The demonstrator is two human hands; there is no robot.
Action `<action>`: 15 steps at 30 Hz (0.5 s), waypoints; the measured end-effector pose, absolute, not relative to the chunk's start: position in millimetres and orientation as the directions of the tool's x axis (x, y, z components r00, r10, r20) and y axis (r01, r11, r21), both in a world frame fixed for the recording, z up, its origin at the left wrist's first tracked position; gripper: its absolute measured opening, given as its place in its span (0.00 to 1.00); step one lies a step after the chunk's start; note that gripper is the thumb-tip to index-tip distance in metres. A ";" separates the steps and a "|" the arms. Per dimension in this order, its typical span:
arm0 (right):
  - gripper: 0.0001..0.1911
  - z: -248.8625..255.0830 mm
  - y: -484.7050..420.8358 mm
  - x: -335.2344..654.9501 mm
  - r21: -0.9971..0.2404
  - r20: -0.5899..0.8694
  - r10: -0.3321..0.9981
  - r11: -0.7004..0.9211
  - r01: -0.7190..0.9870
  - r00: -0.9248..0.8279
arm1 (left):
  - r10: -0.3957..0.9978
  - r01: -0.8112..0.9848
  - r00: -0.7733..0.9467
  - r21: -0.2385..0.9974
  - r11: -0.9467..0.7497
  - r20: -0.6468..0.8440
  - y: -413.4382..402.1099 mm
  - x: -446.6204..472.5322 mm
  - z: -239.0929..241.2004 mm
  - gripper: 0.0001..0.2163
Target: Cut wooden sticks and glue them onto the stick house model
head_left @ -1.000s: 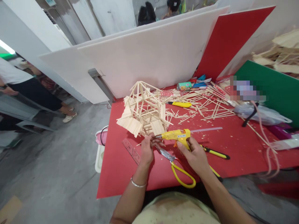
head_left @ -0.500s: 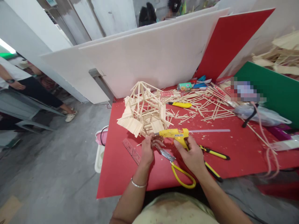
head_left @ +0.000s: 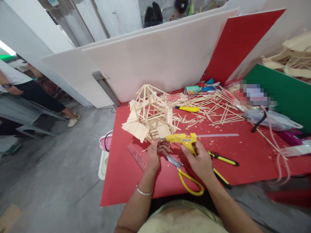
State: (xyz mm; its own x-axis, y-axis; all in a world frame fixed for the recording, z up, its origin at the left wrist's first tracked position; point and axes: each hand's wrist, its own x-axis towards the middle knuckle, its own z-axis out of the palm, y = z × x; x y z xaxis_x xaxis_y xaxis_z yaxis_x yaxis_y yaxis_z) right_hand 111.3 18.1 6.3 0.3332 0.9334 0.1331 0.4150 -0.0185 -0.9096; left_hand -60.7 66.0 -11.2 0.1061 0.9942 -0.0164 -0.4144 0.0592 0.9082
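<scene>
Head view: the right hand [head_left: 200, 161] is holding a yellow glue gun [head_left: 182, 138] near a stick framework [head_left: 146, 108].
The framework is standing on the red counter [head_left: 128, 184] at ten o'clock from the gun, probably light, stiff and fragile, best taken low on its frame; the gun is likely rigid, safest by its handle, clear of the hot tip. The right hand is wrapping that handle, nozzle pointing towards nine o'clock; the left hand [head_left: 153, 157] is reaching forward at eight o'clock, fingers bending, its opening and any hold impossible to tell.

Light strip [head_left: 7, 48] glares far left; edges stretched, soft.
</scene>
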 end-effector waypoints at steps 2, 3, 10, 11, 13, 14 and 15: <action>0.18 5.8 18.3 111.4 -0.905 0.138 0.932 -0.018 0.424 0.334 | 0.994 -0.413 0.108 0.909 0.052 -0.007 65.9 -60.8 -11.1 0.26; 0.18 5.7 18.4 111.4 -0.905 0.139 0.932 -0.018 0.426 0.335 | 0.994 -0.411 0.110 0.910 0.049 -0.004 65.9 -61.0 -11.2 0.26; 0.18 5.2 18.5 112.1 -0.908 0.132 0.934 -0.022 0.419 0.333 | 0.994 -0.391 0.108 0.919 0.056 -0.014 66.0 -61.2 -11.5 0.28; 0.18 4.9 18.5 112.2 -0.907 0.133 0.933 -0.021 0.421 0.333 | 0.994 -0.391 0.108 0.919 0.058 -0.017 66.1 -61.1 -11.5 0.28; 0.18 4.1 18.5 112.5 -0.906 0.136 0.933 -0.019 0.423 0.333 | 0.994 -0.391 0.107 0.918 0.061 -0.021 66.3 -61.1 -11.7 0.28; 0.18 3.6 18.6 112.5 -0.907 0.138 0.933 -0.016 0.421 0.333 | 0.994 -0.392 0.107 0.918 0.059 -0.019 66.5 -61.1 -11.9 0.28; 0.18 3.0 18.7 112.6 -0.908 0.139 0.934 -0.013 0.418 0.330 | 0.994 -0.396 0.108 0.917 0.056 -0.014 66.6 -61.2 -12.3 0.28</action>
